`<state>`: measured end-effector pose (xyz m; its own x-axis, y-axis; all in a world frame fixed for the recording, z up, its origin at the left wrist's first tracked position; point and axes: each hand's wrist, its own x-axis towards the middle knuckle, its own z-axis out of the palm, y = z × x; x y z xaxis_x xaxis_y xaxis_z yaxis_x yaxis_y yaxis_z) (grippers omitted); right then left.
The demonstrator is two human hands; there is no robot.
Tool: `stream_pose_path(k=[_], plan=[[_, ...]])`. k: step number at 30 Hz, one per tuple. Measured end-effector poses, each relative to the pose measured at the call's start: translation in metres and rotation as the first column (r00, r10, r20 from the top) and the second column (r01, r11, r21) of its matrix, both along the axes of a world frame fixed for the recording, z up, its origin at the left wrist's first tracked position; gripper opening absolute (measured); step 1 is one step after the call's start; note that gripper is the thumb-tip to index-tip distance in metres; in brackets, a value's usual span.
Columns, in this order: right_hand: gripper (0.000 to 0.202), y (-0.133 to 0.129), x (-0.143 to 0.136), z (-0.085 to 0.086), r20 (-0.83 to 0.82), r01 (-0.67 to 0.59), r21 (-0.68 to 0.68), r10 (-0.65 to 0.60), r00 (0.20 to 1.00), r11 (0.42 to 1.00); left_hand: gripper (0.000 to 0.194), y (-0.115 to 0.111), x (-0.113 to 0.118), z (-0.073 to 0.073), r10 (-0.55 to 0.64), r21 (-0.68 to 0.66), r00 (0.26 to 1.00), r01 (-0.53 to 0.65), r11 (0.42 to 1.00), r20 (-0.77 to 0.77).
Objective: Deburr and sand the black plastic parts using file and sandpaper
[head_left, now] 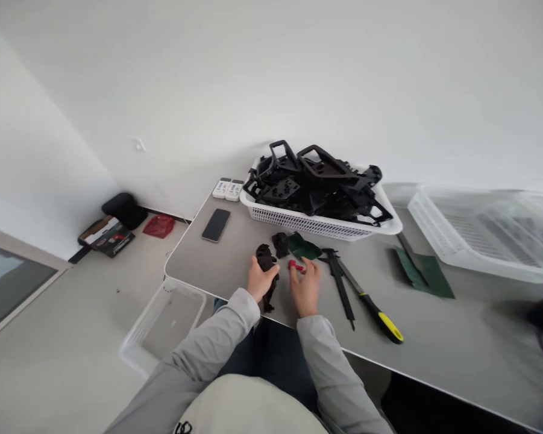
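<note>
My left hand is closed round a dark plastic part with an irregular outline, near the table's front edge. To its right, my right hand has its thumb and fingers round a small red object low at the tabletop; its kind is not clear. Just beyond my hands lie a small black piece and a crumpled dark green sheet. A black caliper rests to the right of my right hand, beside a file with a black and yellow handle.
A white basket heaped with black plastic parts stands against the wall. A phone and two small white boxes lie left of it. Farther right are green sheets and a translucent basket. Another bin stands on the floor.
</note>
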<state>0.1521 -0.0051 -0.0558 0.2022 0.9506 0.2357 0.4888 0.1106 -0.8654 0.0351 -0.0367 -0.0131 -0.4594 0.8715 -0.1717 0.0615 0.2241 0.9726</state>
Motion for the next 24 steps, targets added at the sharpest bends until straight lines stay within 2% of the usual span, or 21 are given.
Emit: stream_pose_path(k=[2, 4, 8, 11, 14, 16, 17, 20, 22, 24], plan=[[0.045, -0.008, -0.010, 0.006, -0.070, -0.116, 0.015, 0.116, 0.991, 0.993, 0.031, -0.004, 0.002, 0.003, -0.031, 0.006, 0.999, 0.031, 0.999, -0.045], [0.045, -0.017, -0.025, 0.013, -0.186, -0.268, -0.023, 0.259, 0.948, 0.963, 0.028, -0.009, -0.003, 0.007, -0.045, 0.023, 0.995, 0.047, 0.999, -0.088], [0.051, -0.038, -0.061, 0.024, -0.411, -0.462, -0.091, 0.390, 0.824, 0.882, 0.024, -0.033, -0.038, 0.021, -0.068, 0.059, 0.954, 0.089, 0.994, -0.292], [0.049, -0.055, -0.097, 0.023, -0.550, -0.631, -0.120, 0.478, 0.685, 0.767, 0.030, -0.064, -0.077, 0.031, -0.087, 0.050, 0.871, 0.127, 0.991, -0.483], [0.042, -0.076, -0.143, 0.015, -0.644, -0.766, -0.051, 0.565, 0.516, 0.641, 0.034, -0.100, -0.116, 0.034, -0.065, -0.017, 0.771, 0.070, 0.997, -0.634], [0.037, -0.089, -0.178, 0.007, -0.659, -0.834, -0.023, 0.618, 0.427, 0.552, 0.031, -0.122, -0.139, 0.031, -0.018, -0.084, 0.710, -0.058, 0.995, -0.704], [0.035, -0.096, -0.195, 0.004, -0.641, -0.863, -0.040, 0.650, 0.408, 0.503, 0.032, -0.132, -0.150, 0.028, -0.007, -0.110, 0.686, -0.107, 0.988, -0.727], [0.039, -0.114, -0.244, -0.004, -0.455, -0.918, -0.205, 0.798, 0.397, 0.340, 0.037, -0.155, -0.183, 0.011, 0.013, -0.194, 0.628, -0.260, 0.946, -0.778], [0.041, -0.122, -0.268, -0.008, -0.411, -0.923, -0.259, 0.832, 0.372, 0.285, 0.040, -0.166, -0.202, -0.003, -0.036, -0.320, 0.618, -0.356, 0.878, -0.785], [0.040, -0.127, -0.284, -0.012, -0.367, -0.918, -0.305, 0.859, 0.357, 0.252, 0.041, -0.172, -0.216, -0.017, -0.079, -0.441, 0.627, -0.448, 0.778, -0.775]])
